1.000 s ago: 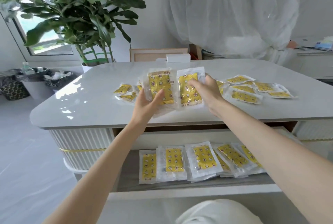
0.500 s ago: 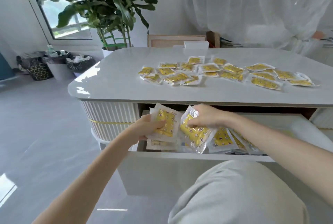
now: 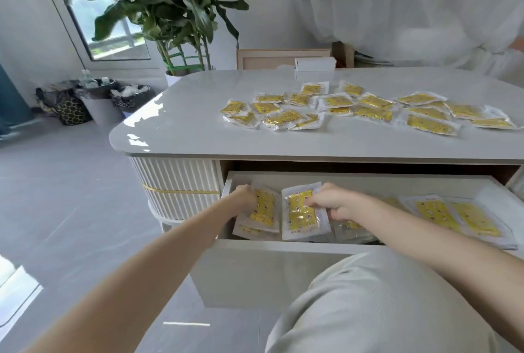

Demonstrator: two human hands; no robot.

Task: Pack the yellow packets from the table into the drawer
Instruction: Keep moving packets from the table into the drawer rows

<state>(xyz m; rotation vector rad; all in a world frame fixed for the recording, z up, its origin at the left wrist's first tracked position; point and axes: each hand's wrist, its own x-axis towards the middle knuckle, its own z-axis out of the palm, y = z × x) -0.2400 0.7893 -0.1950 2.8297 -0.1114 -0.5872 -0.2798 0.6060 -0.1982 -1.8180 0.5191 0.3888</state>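
Change since half a second back: both hands are now reaching down inside the drawer, and the two packets, then tilted above its front wall, are lying nearly flat at the drawer's left end. The left hand is gripping the left packet by its left edge. The right hand is pinching the right packet at its right edge. Each packet's long axis is running front-to-back of the drawer. The right forearm is hiding the drawer's middle. Stored packets are lying toward the drawer's right end, and loose packets are lying on the desk above the drawer.
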